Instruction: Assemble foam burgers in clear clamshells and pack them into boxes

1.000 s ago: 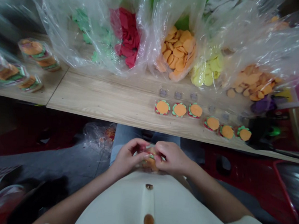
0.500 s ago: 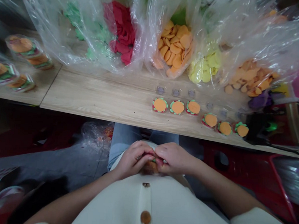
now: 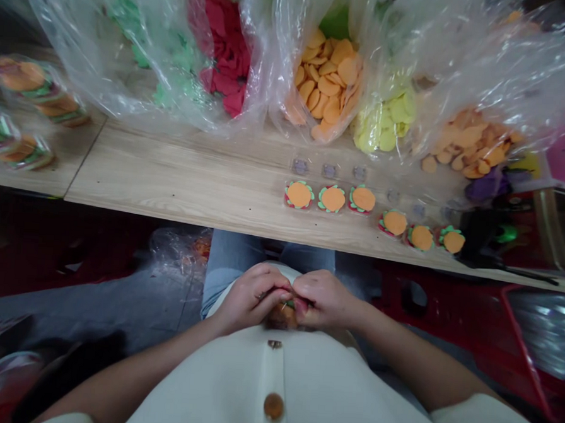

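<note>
My left hand [image 3: 252, 295] and my right hand [image 3: 323, 299] are pressed together low over my lap, just in front of my white buttoned top. Both pinch a small layered felt piece [image 3: 281, 314] with orange, green and red edges; most of it is hidden by my fingers. On the wooden table [image 3: 170, 180] beyond my hands lie two rows of three finished orange felt pieces, the left row [image 3: 331, 197] and the right row [image 3: 422, 234].
Clear plastic bags line the table's back: green shapes [image 3: 144, 46], red shapes [image 3: 224, 50], orange discs [image 3: 327, 81], yellow discs [image 3: 386, 119], more orange discs [image 3: 475, 146]. Wrapped stacks of finished pieces [image 3: 28, 91] sit far left. A red crate [image 3: 531, 338] is at right.
My fingers have closed tighter round the felt piece, hiding more of it, and both hands have drawn a little nearer my body. The view has tilted slightly.
</note>
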Available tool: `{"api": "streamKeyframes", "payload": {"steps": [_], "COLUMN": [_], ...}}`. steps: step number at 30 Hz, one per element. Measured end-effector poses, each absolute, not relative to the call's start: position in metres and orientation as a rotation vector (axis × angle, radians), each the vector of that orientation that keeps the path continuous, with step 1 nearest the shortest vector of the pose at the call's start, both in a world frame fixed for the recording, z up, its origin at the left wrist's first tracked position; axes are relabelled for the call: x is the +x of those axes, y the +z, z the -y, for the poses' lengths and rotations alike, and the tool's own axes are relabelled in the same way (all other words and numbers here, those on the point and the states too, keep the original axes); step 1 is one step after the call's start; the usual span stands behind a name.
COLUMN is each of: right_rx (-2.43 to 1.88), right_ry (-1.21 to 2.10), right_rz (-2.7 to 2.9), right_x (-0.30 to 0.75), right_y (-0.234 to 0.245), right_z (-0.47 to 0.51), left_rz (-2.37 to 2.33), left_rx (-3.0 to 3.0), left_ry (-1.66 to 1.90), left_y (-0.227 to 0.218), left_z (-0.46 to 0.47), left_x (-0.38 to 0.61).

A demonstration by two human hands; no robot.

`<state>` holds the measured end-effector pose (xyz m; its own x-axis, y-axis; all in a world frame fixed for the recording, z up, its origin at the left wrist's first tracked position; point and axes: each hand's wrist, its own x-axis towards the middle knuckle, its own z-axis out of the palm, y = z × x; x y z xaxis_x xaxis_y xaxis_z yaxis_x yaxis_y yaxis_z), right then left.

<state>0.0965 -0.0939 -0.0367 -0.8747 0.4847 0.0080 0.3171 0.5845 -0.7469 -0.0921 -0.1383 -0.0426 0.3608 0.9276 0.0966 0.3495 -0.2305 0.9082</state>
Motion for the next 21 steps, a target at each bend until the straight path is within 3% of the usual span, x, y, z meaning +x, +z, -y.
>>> {"api": "streamKeyframes", "payload": {"steps": [14, 21], "right_rx": [-1.047, -0.889], "right_ry": [1.636, 1.411], "right_rz": [2.386, 2.558], "right_x": [0.099, 0.101], "right_y": [-0.041, -0.014], "right_z": [0.096, 0.092], "left_rz": [-1.171, -0.943], "left_rx": [1.344, 1.142], "left_ry": [0.645, 0.559], "left_y": [-0.038, -0.023], "left_z": [0.128, 0.114], "left_x": [-0.089, -0.103]}}
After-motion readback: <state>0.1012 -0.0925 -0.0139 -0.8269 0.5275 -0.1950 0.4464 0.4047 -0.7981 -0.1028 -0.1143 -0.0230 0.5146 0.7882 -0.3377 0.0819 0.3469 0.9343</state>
